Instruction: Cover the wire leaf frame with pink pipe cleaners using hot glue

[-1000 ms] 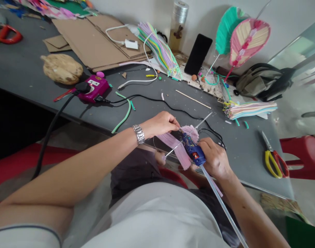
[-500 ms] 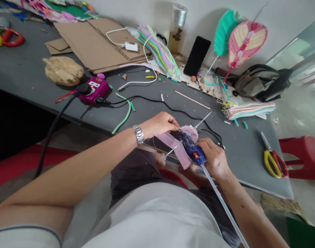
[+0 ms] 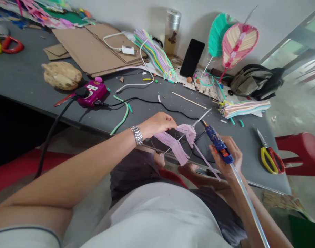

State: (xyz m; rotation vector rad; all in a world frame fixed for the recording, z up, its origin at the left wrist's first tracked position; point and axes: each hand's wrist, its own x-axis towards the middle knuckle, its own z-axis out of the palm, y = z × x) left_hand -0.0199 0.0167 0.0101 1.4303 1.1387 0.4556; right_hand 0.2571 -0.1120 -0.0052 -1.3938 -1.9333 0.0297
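Note:
My left hand (image 3: 157,123), a metal watch on its wrist, pinches a pink fringed piece of pipe-cleaner strips (image 3: 176,143) fixed along a thin wire stem (image 3: 202,118), held just over the near edge of the grey table (image 3: 152,106). My right hand (image 3: 228,158) grips a blue hot glue gun (image 3: 219,144) with a long clear glue stick (image 3: 246,196) out of its back. The gun's nozzle points up and left, a little to the right of the pink piece and clear of it.
Yellow and red scissors (image 3: 270,156) lie at the right. A magenta power strip (image 3: 91,92) with black cables sits at the left. Bundles of coloured strips (image 3: 244,107), a phone (image 3: 191,57), a bottle (image 3: 171,31), cardboard (image 3: 95,44), finished feather shapes (image 3: 237,43) and a bag (image 3: 255,81) line the back.
My right hand has pulled the glue gun off the pink piece and moved it to the right. My left hand keeps holding the piece, which now hangs free.

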